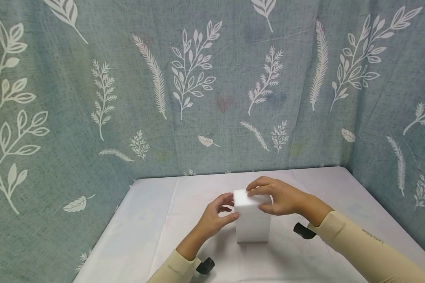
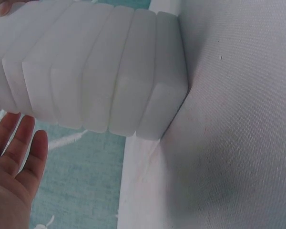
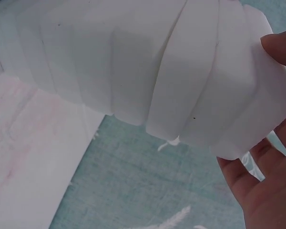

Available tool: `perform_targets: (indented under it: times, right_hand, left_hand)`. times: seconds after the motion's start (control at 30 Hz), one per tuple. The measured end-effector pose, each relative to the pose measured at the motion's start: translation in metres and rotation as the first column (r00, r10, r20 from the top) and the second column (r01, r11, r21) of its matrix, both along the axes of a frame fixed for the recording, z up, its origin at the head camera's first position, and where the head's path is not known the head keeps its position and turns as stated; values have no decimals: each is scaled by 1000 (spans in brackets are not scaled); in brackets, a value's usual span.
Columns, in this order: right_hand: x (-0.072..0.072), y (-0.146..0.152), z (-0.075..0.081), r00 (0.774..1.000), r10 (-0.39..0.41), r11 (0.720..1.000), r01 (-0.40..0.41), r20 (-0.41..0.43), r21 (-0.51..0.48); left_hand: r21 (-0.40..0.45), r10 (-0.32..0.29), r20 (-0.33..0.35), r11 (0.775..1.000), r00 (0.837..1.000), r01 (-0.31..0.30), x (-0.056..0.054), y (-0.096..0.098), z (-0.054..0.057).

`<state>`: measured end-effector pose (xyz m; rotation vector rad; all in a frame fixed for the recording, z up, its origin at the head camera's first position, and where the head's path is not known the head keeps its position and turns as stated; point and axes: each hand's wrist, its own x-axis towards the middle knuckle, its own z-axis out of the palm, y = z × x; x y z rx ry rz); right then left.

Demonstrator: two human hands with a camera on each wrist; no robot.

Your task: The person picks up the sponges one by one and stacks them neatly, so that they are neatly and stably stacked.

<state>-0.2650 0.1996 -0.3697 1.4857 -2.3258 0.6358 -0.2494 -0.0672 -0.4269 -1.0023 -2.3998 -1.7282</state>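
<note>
A stack of white sponge blocks (image 1: 253, 226) stands upright on the table, several blocks high. My left hand (image 1: 216, 216) is at its upper left side, thumb by the front corner and fingers toward the back. In the left wrist view those fingers (image 2: 35, 157) are nearly straight beside the blocks. My right hand (image 1: 281, 198) holds the top sponge block (image 1: 241, 196) from the right, thumb at the front edge and fingers over the far part. The right wrist view shows its thumb (image 3: 281, 47) and fingers on opposite sides of the end block (image 3: 257, 109). Slight offsets show between blocks.
A white cloth covers the table (image 1: 156, 220). Blue-green curtains with white leaf prints (image 1: 205, 98) hang behind and along both sides. Black wrist devices (image 1: 205, 266) sit at both beige sleeves (image 1: 354, 243).
</note>
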Motion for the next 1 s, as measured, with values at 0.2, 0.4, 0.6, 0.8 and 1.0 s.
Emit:
perform_targets:
  times: [0.2,0.4,0.6,0.8,1.0]
  right_hand:
    - [-1,-1,-1,1000,-3,1000,3,-6,3]
    - [-2,-3,-5,999,14,1000,-15,-29,-22]
    - [-2,-1,-5,999,14,999,-16,-42,-50]
    - [8,16,-7,996,-78,993,73,-42,-91]
    - [17,43,-14,984,-166,975,154,-63,-160]
  left_hand:
    - [-3,2,3,1000,1000,-2,1,0,1]
    - [-10,4,-1,1000,1000,-4,1,-2,1]
    - [2,-2,-9,1000,1000,3,0,-4,2]
    - [3,-2,-47,1000,999,2,-2,-11,6]
    - [-8,34,-92,999,995,-35,-13,-31,3]
